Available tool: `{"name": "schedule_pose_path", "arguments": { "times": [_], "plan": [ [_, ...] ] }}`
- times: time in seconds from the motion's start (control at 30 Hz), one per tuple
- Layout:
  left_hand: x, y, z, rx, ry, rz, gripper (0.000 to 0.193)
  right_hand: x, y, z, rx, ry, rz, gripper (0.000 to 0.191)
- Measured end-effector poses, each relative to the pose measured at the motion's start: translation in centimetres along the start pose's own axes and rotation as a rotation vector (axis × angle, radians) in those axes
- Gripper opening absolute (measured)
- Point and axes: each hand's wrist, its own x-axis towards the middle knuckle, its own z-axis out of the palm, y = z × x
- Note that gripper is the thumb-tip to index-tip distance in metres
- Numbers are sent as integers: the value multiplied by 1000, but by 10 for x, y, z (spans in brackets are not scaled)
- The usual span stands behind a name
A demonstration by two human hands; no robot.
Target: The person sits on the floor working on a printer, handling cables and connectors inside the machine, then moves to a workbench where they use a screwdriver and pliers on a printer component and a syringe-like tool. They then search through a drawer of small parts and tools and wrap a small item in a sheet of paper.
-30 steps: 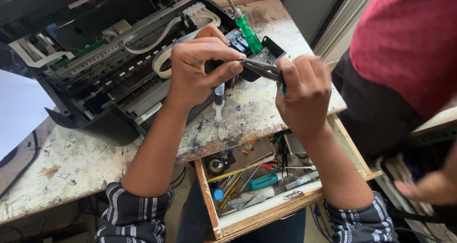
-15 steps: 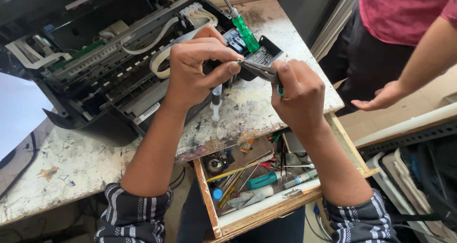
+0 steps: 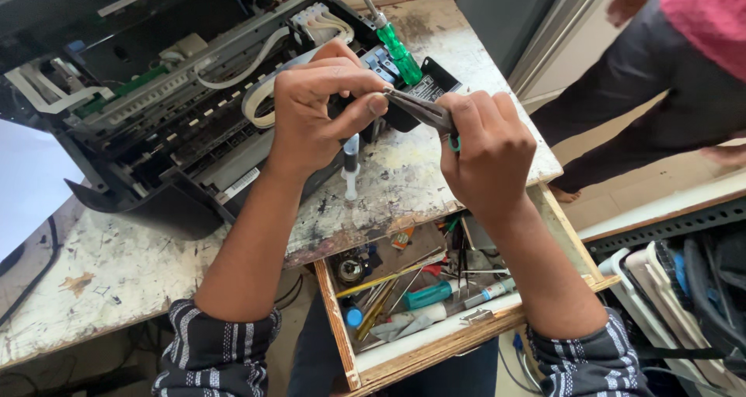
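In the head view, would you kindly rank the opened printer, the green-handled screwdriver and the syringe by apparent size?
1. opened printer, by far the largest.
2. green-handled screwdriver.
3. syringe, though the left hand partly hides it, so this ranking is unsure.

A green-handled screwdriver lies at twelve o'clock on the stained worktable. At six o'clock an open wooden drawer holds a teal screwdriver among loose tools. A white syringe rests near the centre. At two o'clock stands a person in dark trousers.
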Motion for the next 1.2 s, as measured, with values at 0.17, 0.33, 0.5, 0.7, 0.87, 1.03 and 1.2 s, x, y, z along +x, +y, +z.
{"name": "schedule_pose_path", "arguments": {
  "times": [0.17,0.33,0.5,0.7,0.87,1.03,1.2],
  "plan": [
    [1,0,0,13,4,13,12,-1,-1,0,-18,18,20,27],
    [0,1,0,14,19,2,12,-2,-1,4,39,4,34,29],
    [0,1,0,10,14,9,13,-2,-1,6,85,0,24,24],
    [0,1,0,4,18,4,14,-2,0,4,49,-14,24,22],
    [-1,0,0,20,9,4,10,-3,2,2,23,-25,1,27],
    [-1,0,0,57,10,27,12,-3,1,0,-10,-20,-21,27],
    [2,3,0,91,19,45,14,1,-1,0,-11,-33,9,28]
  ]
}}
